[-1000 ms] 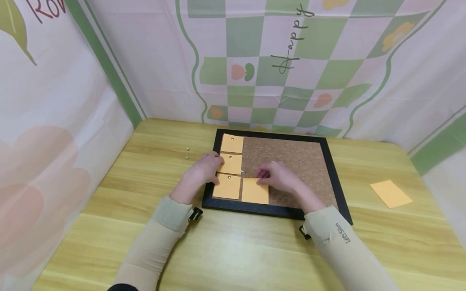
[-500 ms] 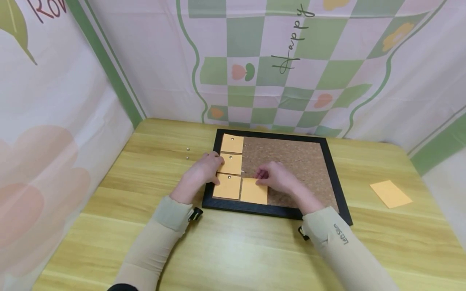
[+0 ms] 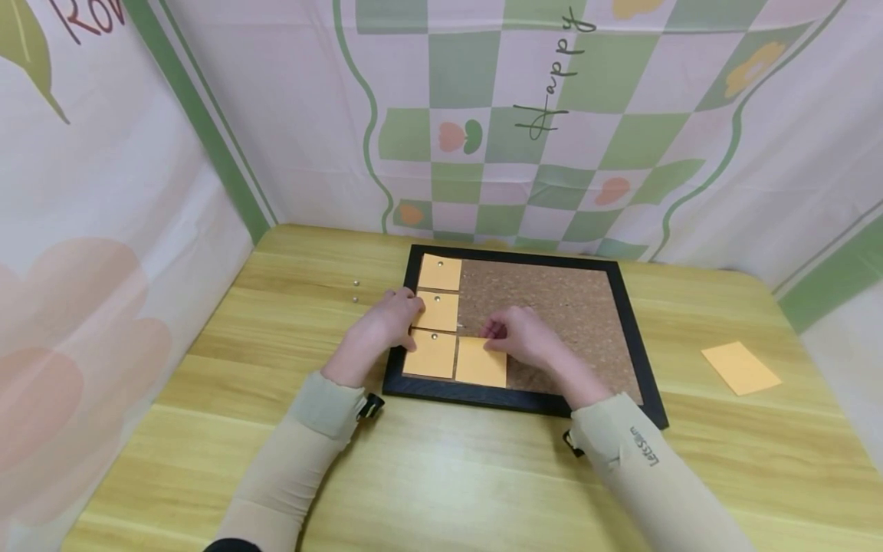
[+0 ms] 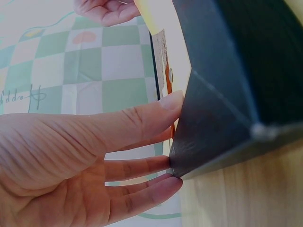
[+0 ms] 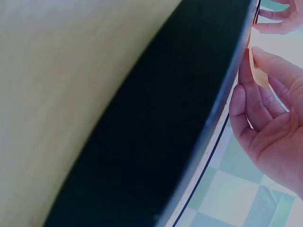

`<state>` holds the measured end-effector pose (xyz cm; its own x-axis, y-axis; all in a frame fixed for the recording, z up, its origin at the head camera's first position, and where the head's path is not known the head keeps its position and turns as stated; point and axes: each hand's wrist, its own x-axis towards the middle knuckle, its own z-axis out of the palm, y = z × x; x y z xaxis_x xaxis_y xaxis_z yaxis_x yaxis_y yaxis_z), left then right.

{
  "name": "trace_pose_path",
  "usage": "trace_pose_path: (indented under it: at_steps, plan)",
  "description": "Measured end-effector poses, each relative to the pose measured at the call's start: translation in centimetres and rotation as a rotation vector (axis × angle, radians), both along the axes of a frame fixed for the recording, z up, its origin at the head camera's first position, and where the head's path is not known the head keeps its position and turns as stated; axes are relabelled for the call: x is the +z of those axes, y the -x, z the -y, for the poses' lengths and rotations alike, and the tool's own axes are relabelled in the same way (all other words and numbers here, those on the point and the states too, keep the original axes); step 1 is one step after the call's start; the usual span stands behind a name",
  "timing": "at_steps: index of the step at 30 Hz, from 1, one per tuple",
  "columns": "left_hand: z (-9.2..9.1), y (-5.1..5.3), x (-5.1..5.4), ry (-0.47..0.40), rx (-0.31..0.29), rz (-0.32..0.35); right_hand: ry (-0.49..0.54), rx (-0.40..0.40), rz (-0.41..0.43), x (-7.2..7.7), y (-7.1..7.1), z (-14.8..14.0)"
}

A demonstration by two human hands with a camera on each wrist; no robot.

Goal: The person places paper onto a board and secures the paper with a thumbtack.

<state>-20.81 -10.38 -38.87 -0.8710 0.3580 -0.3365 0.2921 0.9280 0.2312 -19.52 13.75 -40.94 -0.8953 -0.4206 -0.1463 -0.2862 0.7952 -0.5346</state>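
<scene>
A corkboard [image 3: 552, 299] in a black frame lies on the table. Down its left side runs a column of three orange paper notes, each with a silver pushpin near its top. Beside the bottom one lies another orange note [image 3: 480, 363], with no pin visible in it. My right hand [image 3: 530, 335] pinches this note's top edge between thumb and fingers; the right wrist view shows the edge bent up in the pinch [image 5: 258, 75]. My left hand [image 3: 382, 322] rests on the board's left edge, fingers fairly straight, thumb touching beside the lowest pinned note [image 3: 429, 356].
Two small silver pins [image 3: 356, 291] lie on the wooden table [image 3: 441, 475] left of the board. A loose orange note [image 3: 741, 368] lies to the right. A printed cloth [image 3: 462, 84] hangs behind the table.
My right hand has shifted the held note slightly left, closer to the bottom pinned note, then stayed almost still. My left hand has not moved.
</scene>
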Motion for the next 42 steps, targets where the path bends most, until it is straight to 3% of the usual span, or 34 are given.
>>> trace_pose_path:
  at_steps: [42]
  plan:
    - [0.1, -0.2, 0.1, -0.029, 0.008, 0.002, -0.194, -0.004, -0.267, -0.1, -1.9, 2.6]
